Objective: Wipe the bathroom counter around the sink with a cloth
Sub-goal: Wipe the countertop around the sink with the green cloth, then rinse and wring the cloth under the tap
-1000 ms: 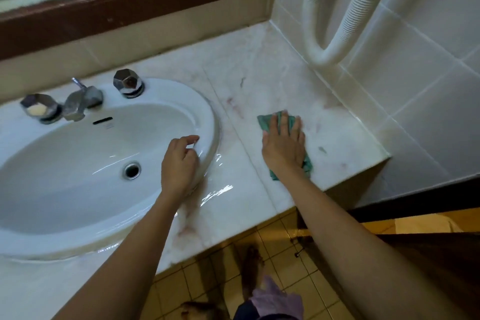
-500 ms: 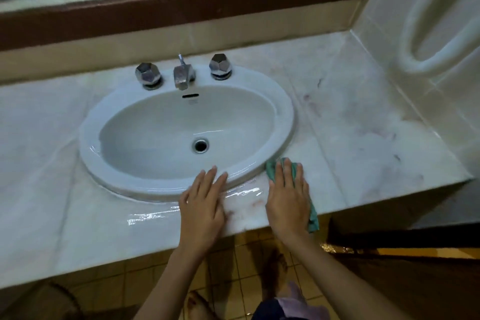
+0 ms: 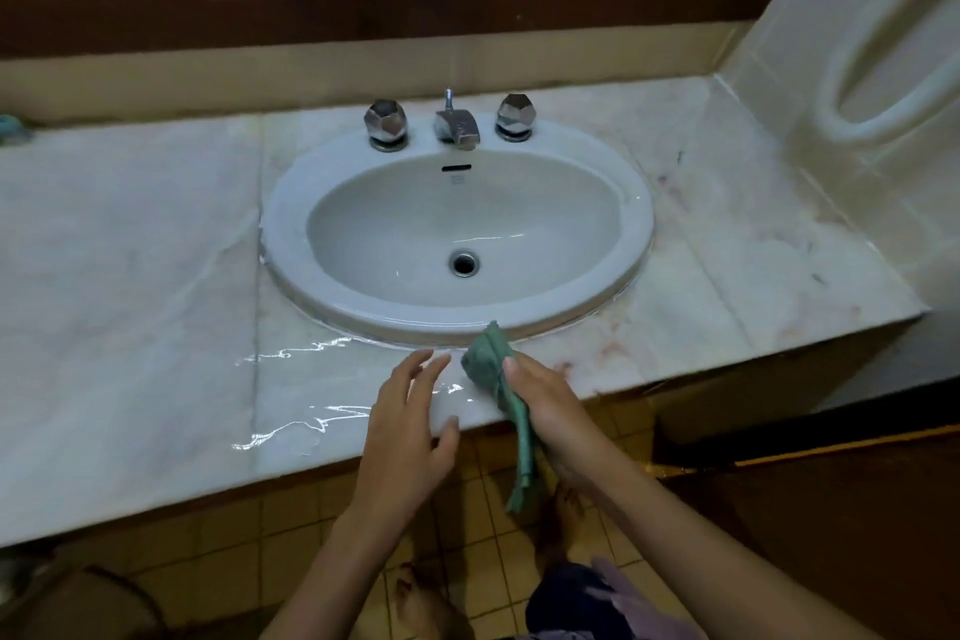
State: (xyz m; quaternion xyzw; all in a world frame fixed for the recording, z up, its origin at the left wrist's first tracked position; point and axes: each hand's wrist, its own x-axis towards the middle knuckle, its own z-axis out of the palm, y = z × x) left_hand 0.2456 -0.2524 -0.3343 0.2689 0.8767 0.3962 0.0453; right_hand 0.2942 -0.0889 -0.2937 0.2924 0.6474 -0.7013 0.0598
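The cloth [image 3: 491, 369] no longer lies flat under the right hand [image 3: 553, 411] as it did half a second ago. It is now off the desk [image 3: 130, 276], gathered into a bunch, and the left hand [image 3: 405, 431] is off the marble too. The right hand grips the cloth about its middle. The upper wad stands just in front of the sink [image 3: 291, 250] rim, and the tail hangs past the desk's front edge toward the floor. The cloth is probably held this way to be refolded or turned to a drier face, since a crumpled wad wipes poorly. The left hand is released and holds nothing. Its fingers are spread and hover just beside the cloth over the front edge, seemingly ready to take the loose end. Streaks of water [image 3: 296, 356] shine on the desk in front of the sink and to its left, so that strip looks like the part still to be wiped. The right side, with its faint reddish stains [image 3: 670, 192], looks dull and dry. I cannot tell whether the wad touches the sink rim or only stands before it.
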